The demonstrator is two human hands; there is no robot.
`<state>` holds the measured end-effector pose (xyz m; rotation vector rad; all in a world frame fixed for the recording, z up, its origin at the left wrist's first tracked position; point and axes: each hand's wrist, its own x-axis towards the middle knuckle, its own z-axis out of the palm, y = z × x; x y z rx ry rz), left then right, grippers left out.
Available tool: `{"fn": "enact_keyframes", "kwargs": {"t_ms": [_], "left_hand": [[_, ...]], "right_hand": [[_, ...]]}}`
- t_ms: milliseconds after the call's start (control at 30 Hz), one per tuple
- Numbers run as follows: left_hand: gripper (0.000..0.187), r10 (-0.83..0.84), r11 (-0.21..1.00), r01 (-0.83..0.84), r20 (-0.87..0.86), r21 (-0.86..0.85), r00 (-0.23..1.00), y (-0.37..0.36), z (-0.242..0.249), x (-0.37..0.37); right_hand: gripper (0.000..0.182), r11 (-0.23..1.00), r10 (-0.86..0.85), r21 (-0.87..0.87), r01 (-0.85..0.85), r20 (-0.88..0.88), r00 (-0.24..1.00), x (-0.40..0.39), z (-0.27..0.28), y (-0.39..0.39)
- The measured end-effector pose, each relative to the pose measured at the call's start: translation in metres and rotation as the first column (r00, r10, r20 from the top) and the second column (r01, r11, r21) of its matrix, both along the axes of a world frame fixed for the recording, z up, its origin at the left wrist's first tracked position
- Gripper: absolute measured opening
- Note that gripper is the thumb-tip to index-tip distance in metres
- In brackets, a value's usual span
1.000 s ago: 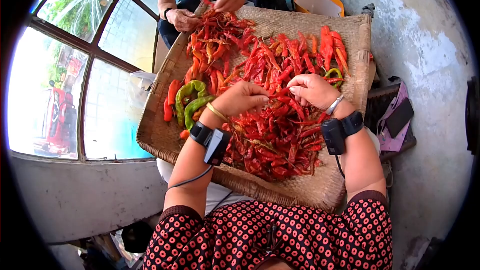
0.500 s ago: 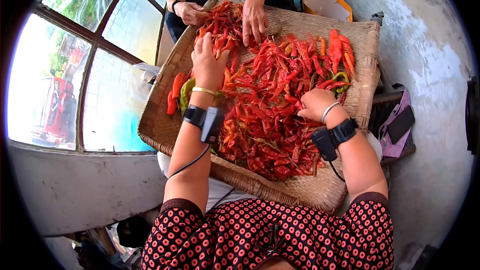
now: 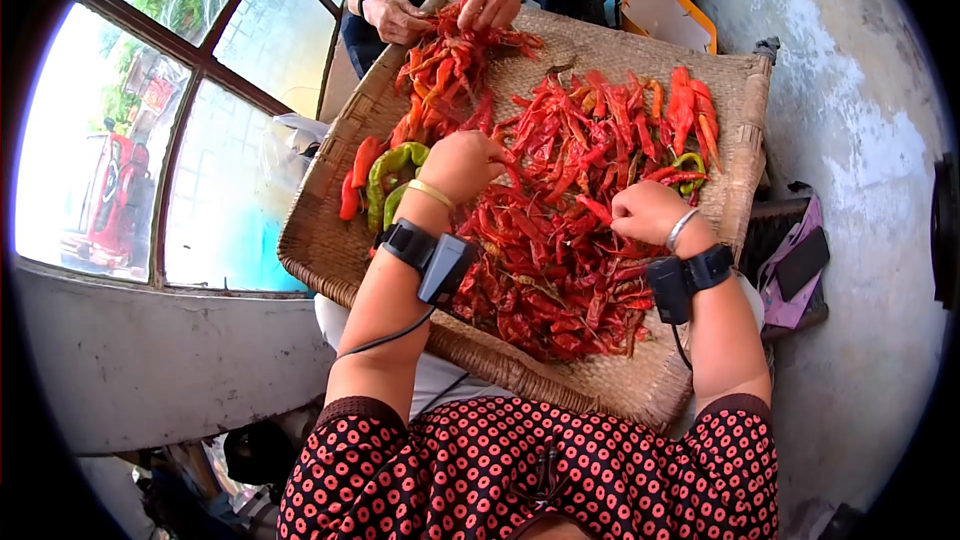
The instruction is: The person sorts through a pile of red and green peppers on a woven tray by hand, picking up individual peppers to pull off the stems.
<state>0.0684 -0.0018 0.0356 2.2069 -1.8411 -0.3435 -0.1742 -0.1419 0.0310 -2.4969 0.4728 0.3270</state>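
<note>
A heap of red chili peppers (image 3: 545, 250), many of them shrivelled, covers the middle of a woven tray (image 3: 480, 345). Over its left part, my left hand (image 3: 458, 168) has its fingers closed on a red chili pepper (image 3: 511, 172). At the heap's right side, my right hand (image 3: 652, 212) pinches another red chili pepper (image 3: 594, 208), whose tip points left. A curved green pepper (image 3: 378, 185) lies left of my left hand, beside plump red peppers (image 3: 362, 162). More green peppers (image 3: 692, 172) rest just above my right hand.
Across the tray, another person's hands (image 3: 395, 20) handle a bunch of red chilies (image 3: 450, 55). A window (image 3: 240, 180) stands on the left and a worn wall (image 3: 850, 140) on the right. An orange-rimmed container (image 3: 670, 15) sits behind the tray.
My left hand has moved right and toward me, from the far chilies to the heap, and its fingers have closed. My right hand now pinches a chili. The other person's right-side hand has lifted away.
</note>
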Motion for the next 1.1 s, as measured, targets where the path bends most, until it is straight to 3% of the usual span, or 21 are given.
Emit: {"fn": "enact_keyframes", "kwargs": {"t_ms": [33, 133, 167, 233, 267, 367, 400, 433, 500, 533, 567, 667, 700, 767, 800, 867, 933, 967, 1033, 1067, 1100], "left_hand": [[0.016, 0.0, 1.0, 0.0, 0.0, -0.001, 1.0, 0.0, 0.005, 0.001], [0.012, -0.006, 0.914, -0.089, -0.231, -0.396, 0.973, -0.001, 0.023, 0.002], [0.012, -0.006, 0.913, -0.089, -0.231, -0.397, 0.973, -0.003, 0.028, 0.002], [0.012, 0.133, 0.787, -0.385, -0.478, -0.481, 0.868, -0.006, 0.033, 0.004], [0.012, 0.134, 0.786, -0.387, -0.479, -0.481, 0.867, -0.009, 0.032, 0.008], [0.022, 0.089, 0.656, -0.578, -0.711, -0.484, 0.697, -0.019, 0.027, 0.023], [0.036, -0.052, 0.663, -0.587, -0.811, -0.464, 0.583, -0.022, 0.03, 0.02], [0.036, -0.051, 0.662, -0.588, -0.811, -0.464, 0.583, -0.023, 0.022, 0.024], [0.043, 0.312, 0.707, -0.567, -0.534, -0.421, 0.786, -0.026, 0.005, 0.031], [0.039, 0.232, 0.713, -0.582, -0.652, -0.391, 0.722, -0.023, 0.012, 0.013], [0.034, 0.158, 0.783, -0.454, -0.57, -0.425, 0.806, -0.024, -0.007, 0.02], [0.028, -0.039, 0.962, -0.131, -0.596, -0.238, 0.802, -0.015, 0.009, -0.024], [0.028, -0.1, 0.986, 0.005, -0.565, -0.166, 0.819, -0.012, 0.019, -0.039], [0.031, -0.318, 0.945, 0.235, -0.472, -0.227, 0.822, -0.011, 0.004, -0.05], [0.031, -0.285, 0.956, 0.281, -0.523, -0.089, 0.803, -0.011, 0.013, -0.057], [0.029, -0.3, 0.947, 0.312, -0.536, -0.071, 0.789, -0.01, 0.004, -0.063], [0.022, -0.309, 0.937, 0.349, -0.553, -0.035, 0.774, -0.008, 0.003, -0.065], [0.022, -0.31, 0.936, 0.35, -0.55, -0.034, 0.775, -0.007, 0.004, -0.064], [0.019, -0.285, 0.925, 0.376, -0.566, 0.048, 0.774, -0.006, 0.012, -0.059], [0.018, -0.174, 0.952, 0.283, -0.55, 0.119, 0.817, -0.005, 0.021, -0.051], [0.018, -0.055, 0.965, 0.18, -0.527, 0.188, 0.848, -0.004, 0.027, -0.038]], "right_hand": [[0.016, 1.0, 0.0, -0.001, 0.0, 0.0, 1.0, -0.002, -0.001, -0.002], [0.021, 0.936, -0.003, 0.35, -0.045, 0.136, 0.991, -0.007, 0.003, -0.007], [0.021, 0.936, -0.003, 0.349, -0.045, 0.136, 0.991, -0.007, 0.006, -0.006], [0.018, 0.793, -0.075, 0.608, 0.043, 0.028, 0.997, -0.008, 0.014, -0.002], [0.018, 0.793, -0.073, 0.607, 0.042, 0.026, 0.997, -0.008, 0.016, -0.001], [0.016, 0.714, -0.066, 0.699, 0.039, 0.011, 0.998, -0.005, 0.018, 0.002], [0.014, 0.701, -0.078, 0.712, 0.047, 0.011, 0.997, -0.005, 0.016, 0.002], [0.012, 0.688, -0.09, 0.724, 0.054, 0.011, 0.996, -0.004, 0.015, 0.002], [0.014, 0.685, -0.134, 0.725, 0.076, 0.022, 0.991, -0.002, 0.013, 0.003], [0.016, 0.68, -0.179, 0.726, 0.1, 0.032, 0.983, -0.001, 0.013, 0.004], [0.016, 0.679, -0.178, 0.727, 0.1, 0.032, 0.983, -0.001, 0.014, 0.004], [0.017, 0.779, -0.179, 0.615, 0.124, 0.029, 0.983, 0.003, 0.014, 0.006], [0.017, 0.803, -0.148, 0.588, 0.096, 0.042, 0.988, 0.004, 0.013, 0.007], [0.018, 0.826, -0.117, 0.559, 0.068, 0.052, 0.992, 0.003, 0.011, 0.008], [0.019, 0.827, -0.106, 0.56, 0.057, 0.056, 0.993, 0.003, 0.01, 0.008], [0.02, 0.827, -0.095, 0.561, 0.044, 0.063, 0.993, 0.003, 0.005, 0.007], [0.016, 0.849, -0.025, 0.518, -0.102, 0.234, 0.972, 0.003, -0.001, 0.006], [0.016, 0.85, -0.027, 0.517, -0.103, 0.237, 0.971, 0.002, 0.0, 0.005], [0.017, 0.741, -0.215, 0.654, 0.15, 0.019, 0.977, 0.002, 0.011, 0.006], [0.017, 0.931, -0.215, 0.348, 0.11, 0.28, 0.936, 0.002, -0.003, -0.003], [0.015, 0.963, -0.227, 0.226, 0.149, 0.375, 0.899, 0.002, -0.008, -0.004]]}}
